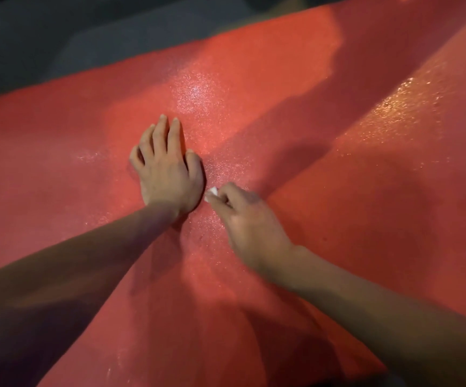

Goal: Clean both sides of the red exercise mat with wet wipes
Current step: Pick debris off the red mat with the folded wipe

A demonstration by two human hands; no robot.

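The red exercise mat [58,152] fills most of the head view, its surface glistening wet in patches. My left hand [167,169] presses flat on the mat near the middle, fingers straight and spread. Just to its right, my right hand [243,219] has its fingers curled around a small white wet wipe [211,192], of which only a corner shows at the fingertips. The wipe touches the mat close to my left wrist.
On the right, a raised fold or second layer of the mat [393,141] runs diagonally with wet highlights. Dark grey floor [58,37] lies beyond the mat's far edge at the top left.
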